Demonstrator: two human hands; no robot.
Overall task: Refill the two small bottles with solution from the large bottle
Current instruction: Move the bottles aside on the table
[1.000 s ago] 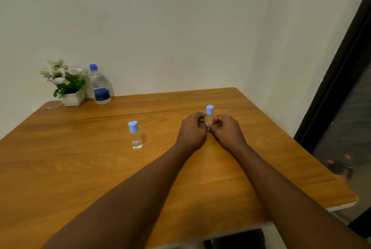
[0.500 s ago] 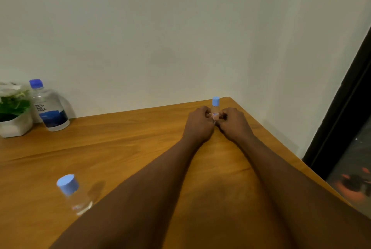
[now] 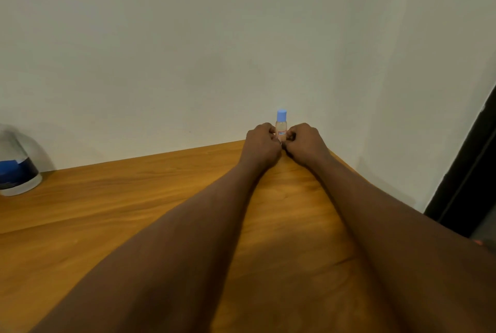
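Observation:
A small clear bottle (image 3: 281,126) with a light blue cap stands upright near the table's far right corner. My left hand (image 3: 261,146) grips its lower body from the left and my right hand (image 3: 304,142) from the right, fingers curled around it. The cap is on. The large bottle (image 3: 16,171), clear with a dark blue label, is cut off at the left edge, blurred, standing by the wall. The second small bottle is out of view.
The wooden table (image 3: 107,212) meets a pale wall (image 3: 188,51) behind. Its right edge runs close to my right forearm, with a dark door frame (image 3: 467,171) beyond.
The view has swung right and closer: the second small bottle and the plant have left the frame, and the large bottle sits at the left edge. Both hands still hold the small bottle.

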